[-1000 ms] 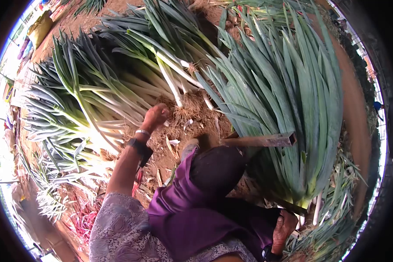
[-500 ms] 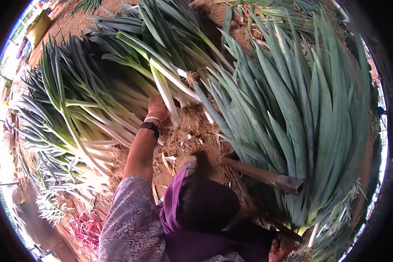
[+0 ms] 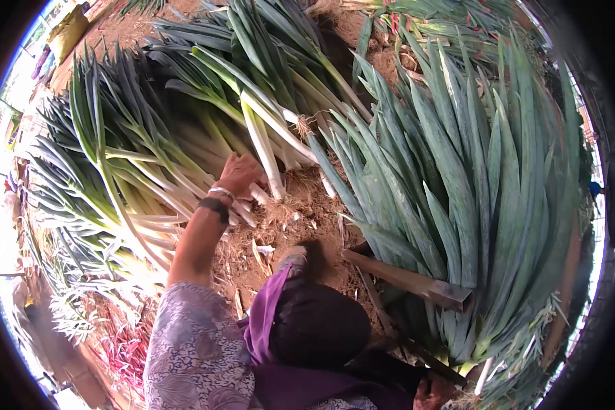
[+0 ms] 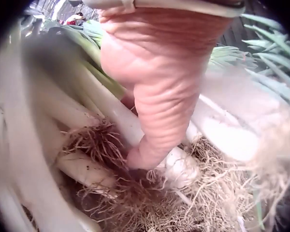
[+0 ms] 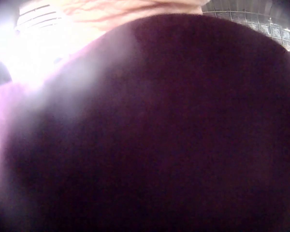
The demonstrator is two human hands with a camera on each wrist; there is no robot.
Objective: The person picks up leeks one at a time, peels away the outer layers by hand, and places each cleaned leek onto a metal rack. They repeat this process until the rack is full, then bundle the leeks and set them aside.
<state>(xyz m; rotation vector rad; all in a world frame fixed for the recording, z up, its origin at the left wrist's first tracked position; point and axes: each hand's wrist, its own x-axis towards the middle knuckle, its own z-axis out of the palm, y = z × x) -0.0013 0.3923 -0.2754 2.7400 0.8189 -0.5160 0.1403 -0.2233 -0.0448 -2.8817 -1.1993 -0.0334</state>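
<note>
Reached in past the root ends with the left hand [image 3: 239,174], after being poised a second ago just outside, over the roots [image 3: 283,212] and soil [image 3: 246,249]. Now curled narrowly round the white stem of a leek [image 4: 117,116], with the thumb across the near side and a fingertip just showing behind, close above its root end. Other fingers hidden. Angled more across the stems than half a second ago, with pale ends showing just beside the wrist. Probably a shift, then, from reaching to grasping. Not yet lifted free: lying among neighbours along the root side of the left pile [image 3: 133,123].

Kept low with the right hand [image 3: 435,394], near the dark bar [image 3: 434,359], much as before. Cannot tell whether gripping or merely resting: cut off by the lower edge of the head view, and mostly lost behind dark cloth [image 5: 159,130] in the right wrist view. Beside the metal tube [image 3: 410,279], apparently no change to the right heap [image 3: 451,178], apart from a swing of the head view.
</note>
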